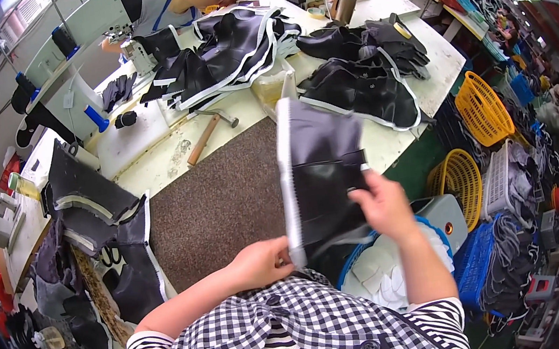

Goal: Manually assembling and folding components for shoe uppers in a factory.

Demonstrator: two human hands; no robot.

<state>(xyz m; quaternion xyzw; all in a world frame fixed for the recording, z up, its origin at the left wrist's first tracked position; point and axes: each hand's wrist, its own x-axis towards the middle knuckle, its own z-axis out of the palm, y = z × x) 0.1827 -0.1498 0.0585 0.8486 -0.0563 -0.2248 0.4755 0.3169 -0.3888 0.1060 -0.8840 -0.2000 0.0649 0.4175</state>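
Between my hands is a black leather boot upper (pixel 324 161) with a white zipper strip down its left side, held upright in front of my chest. My left hand (pixel 263 264) pinches its lower left corner at the strip. On the right edge, my right hand (pixel 384 206) grips with the thumb over the black face; its other fingers are partly hidden behind. Behind and left of the piece lies a brown speckled mat (pixel 216 204). A hammer (pixel 208 139) with a wooden handle rests beyond the mat on the white table (pixel 164 154).
Black uppers with white edging (pixel 228 54) are heaped at the back, near a sewing machine (pixel 137 55) and a co-worker (pixel 173 8). More uppers (pixel 360 86) and dark gloves (pixel 400 45) lie back right. A blue-rimmed basket of white pieces (pixel 374 278) and yellow baskets (pixel 482 107) stand right.
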